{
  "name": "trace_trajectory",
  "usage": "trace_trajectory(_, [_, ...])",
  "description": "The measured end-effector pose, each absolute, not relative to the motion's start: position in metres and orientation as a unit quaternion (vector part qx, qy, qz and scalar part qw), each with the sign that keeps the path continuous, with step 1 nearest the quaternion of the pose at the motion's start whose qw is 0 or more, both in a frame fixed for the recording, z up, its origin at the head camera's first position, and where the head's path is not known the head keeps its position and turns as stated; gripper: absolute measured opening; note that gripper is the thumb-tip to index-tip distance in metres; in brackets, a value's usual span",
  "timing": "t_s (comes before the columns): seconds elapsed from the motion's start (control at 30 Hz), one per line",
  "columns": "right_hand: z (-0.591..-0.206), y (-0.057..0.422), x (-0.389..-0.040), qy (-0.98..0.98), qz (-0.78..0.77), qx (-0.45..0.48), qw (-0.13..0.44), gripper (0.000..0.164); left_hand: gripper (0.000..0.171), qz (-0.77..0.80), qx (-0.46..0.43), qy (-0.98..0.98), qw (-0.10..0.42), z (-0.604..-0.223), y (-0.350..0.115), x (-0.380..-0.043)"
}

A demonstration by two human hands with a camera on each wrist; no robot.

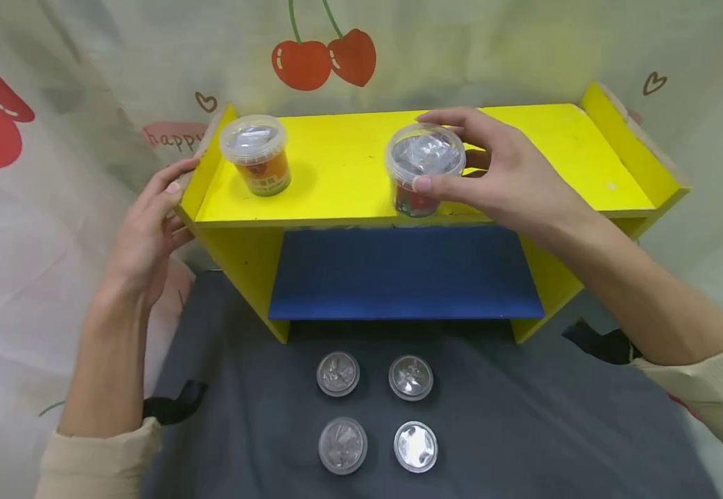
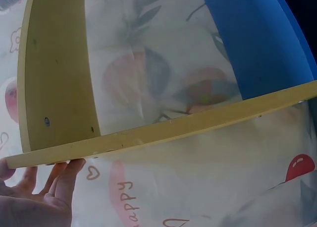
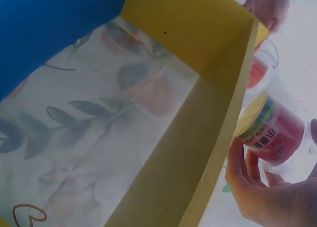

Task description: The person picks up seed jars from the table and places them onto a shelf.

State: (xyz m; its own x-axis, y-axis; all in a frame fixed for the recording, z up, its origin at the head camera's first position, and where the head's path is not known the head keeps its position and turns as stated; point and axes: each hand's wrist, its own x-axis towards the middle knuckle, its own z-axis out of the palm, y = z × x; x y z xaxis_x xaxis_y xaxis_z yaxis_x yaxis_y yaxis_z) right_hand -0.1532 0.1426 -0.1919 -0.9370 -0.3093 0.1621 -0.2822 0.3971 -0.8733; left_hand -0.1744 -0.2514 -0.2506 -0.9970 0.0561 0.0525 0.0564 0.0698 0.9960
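Note:
My right hand (image 1: 504, 166) grips a clear-lidded small tub (image 1: 417, 197) by its rim, thumb in front and fingers behind, at the front edge of the yellow shelf top (image 1: 336, 166). In the right wrist view, this tub (image 3: 280, 138) shows a red label, with the right hand (image 3: 277, 197) around it. A second tub (image 1: 264, 173) with an orange label stands at the top's left end. My left hand (image 1: 149, 229) touches the shelf's left side panel (image 1: 211, 166); in the left wrist view, the left hand's fingertips (image 2: 77, 163) rest against its outer face.
Below the top sits a blue lower shelf (image 1: 405, 270). Several lidded tubs stand on the dark cloth (image 1: 242, 388) in front, including a near-left tub (image 1: 343, 445) and a near-right tub (image 1: 416, 447). A cherry-print curtain (image 1: 461, 55) hangs behind the unit.

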Motion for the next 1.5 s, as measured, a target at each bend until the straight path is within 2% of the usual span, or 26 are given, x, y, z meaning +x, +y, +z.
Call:
trace_trajectory(0.87, [-0.192,0.124,-0.199,0.855,-0.508,-0.104,-0.009,0.070,0.044,-0.672,-0.024,-0.740,-0.003,-0.251,-0.251,-0.175])
trace_trajectory(1.5, [-0.203,0.121,-0.204,0.837,-0.537,-0.100,-0.002,0.069,0.045,-0.670,-0.028,-0.742,-0.003,-0.251,-0.252,-0.173])
